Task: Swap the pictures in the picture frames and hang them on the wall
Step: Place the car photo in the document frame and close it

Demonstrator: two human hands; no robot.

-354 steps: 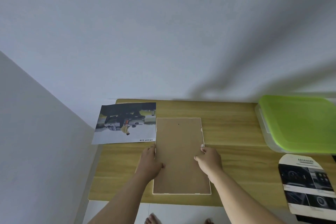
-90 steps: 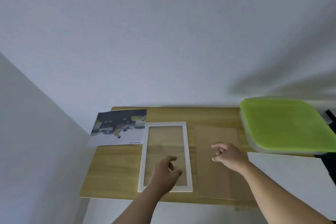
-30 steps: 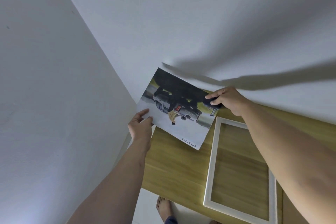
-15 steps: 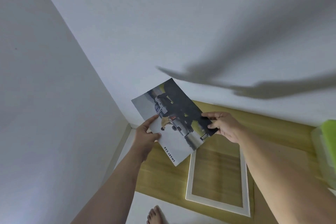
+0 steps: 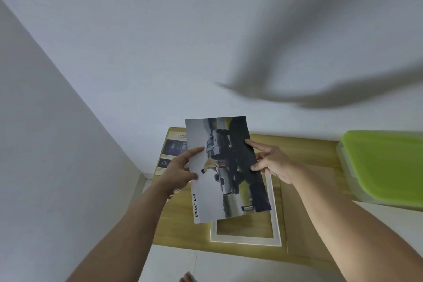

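The left grip [image 5: 180,170] and right grip [image 5: 273,163] pinch the car picture [image 5: 229,190] (long axis pointing away).

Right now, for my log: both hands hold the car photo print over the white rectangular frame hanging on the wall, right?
No. The head view shows the white rectangular frame lying flat on the wooden table, under the car photo print.

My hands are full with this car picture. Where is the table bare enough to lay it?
Bare wood shows at the table's front-left corner, between the brochure behind and the white frame. Another strip runs along the back edge up to the green-lidded box. Crowded: the middle, with frame and backing board.
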